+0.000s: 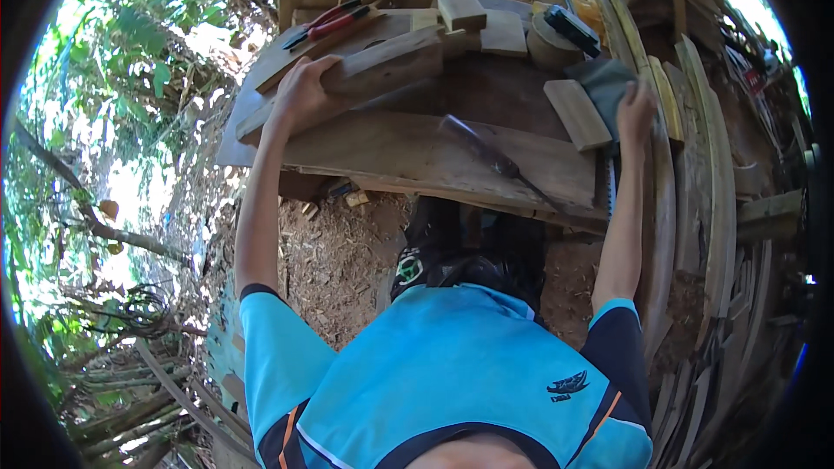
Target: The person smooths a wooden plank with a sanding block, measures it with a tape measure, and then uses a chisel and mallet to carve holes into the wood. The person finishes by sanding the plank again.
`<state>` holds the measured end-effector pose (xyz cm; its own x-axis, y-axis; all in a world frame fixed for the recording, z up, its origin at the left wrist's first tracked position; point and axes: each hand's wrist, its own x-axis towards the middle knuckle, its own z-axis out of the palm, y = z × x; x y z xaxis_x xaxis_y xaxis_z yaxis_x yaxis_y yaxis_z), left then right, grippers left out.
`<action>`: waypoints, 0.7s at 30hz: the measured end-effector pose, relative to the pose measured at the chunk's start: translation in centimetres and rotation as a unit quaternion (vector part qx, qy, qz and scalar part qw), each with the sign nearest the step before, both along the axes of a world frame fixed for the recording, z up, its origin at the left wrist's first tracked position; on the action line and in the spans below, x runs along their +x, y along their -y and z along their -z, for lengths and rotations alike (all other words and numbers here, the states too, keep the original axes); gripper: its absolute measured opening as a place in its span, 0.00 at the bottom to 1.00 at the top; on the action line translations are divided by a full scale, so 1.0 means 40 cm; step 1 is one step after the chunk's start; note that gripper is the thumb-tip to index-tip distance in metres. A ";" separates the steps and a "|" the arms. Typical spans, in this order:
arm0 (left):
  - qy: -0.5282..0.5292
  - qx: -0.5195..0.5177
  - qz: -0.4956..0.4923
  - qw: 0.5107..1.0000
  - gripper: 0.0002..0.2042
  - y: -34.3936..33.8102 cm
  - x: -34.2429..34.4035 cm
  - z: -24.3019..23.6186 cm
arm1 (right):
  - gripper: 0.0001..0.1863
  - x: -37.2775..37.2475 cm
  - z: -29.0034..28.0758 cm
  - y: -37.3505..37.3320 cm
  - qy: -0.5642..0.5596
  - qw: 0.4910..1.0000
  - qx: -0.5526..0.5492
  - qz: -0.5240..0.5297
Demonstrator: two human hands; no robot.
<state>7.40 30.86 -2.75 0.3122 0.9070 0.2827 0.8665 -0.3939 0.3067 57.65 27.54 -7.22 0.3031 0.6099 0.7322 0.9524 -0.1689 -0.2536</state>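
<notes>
My left hand (302,91) grips the near end of a thick wooden block (387,65) lying on a rough plank workbench (408,152). My right hand (637,111) rests at the bench's right side, fingers on a dark grey flat piece (604,80) next to a small tan wood block (577,113). A handsaw blade (611,187) with teeth hangs just below that hand; whether the hand holds it is unclear. A long dark tool (491,152) lies diagonally on the bench between the hands.
Red-handled pliers (334,22) lie at the bench's far left. Small wood offcuts (473,17) and a black-and-yellow tool (578,22) sit at the back. Curved wooden slats (695,182) stack along the right. Sawdust covers the ground (339,260) below; trees stand at left.
</notes>
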 end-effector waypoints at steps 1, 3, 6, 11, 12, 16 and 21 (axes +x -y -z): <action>0.006 -0.007 0.025 1.000 0.32 -0.021 -0.004 0.017 | 0.10 0.015 -0.024 0.006 0.065 0.995 0.059 0.038; -0.005 -0.011 0.015 1.000 0.32 -0.012 0.012 0.005 | 0.10 -0.090 -0.122 0.046 0.013 0.987 0.142 -0.068; -0.001 -0.023 0.029 0.999 0.31 -0.041 -0.015 0.028 | 0.11 -0.365 -0.169 0.203 -0.225 0.931 -0.118 -0.263; -0.059 -0.031 0.109 0.992 0.32 -0.064 0.050 -0.013 | 0.20 -0.479 -0.034 0.242 -0.013 0.889 -0.328 -0.319; -0.061 -0.024 0.125 0.990 0.32 -0.086 0.059 -0.004 | 0.20 -0.466 -0.034 0.228 0.008 0.887 -0.330 -0.323; -0.078 -0.042 0.089 0.992 0.31 -0.114 0.083 0.024 | 0.20 -0.423 -0.083 0.152 0.062 0.892 -0.349 -0.280; -0.071 -0.014 0.048 0.996 0.31 -0.153 0.087 0.050 | 0.22 -0.384 -0.086 0.080 0.048 0.951 -0.174 -0.249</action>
<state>10.88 36.97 -4.74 0.4336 0.8777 0.2039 0.8601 -0.4706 0.1970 42.30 24.35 -3.79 -0.1461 0.8712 0.4688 0.9521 0.2525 -0.1725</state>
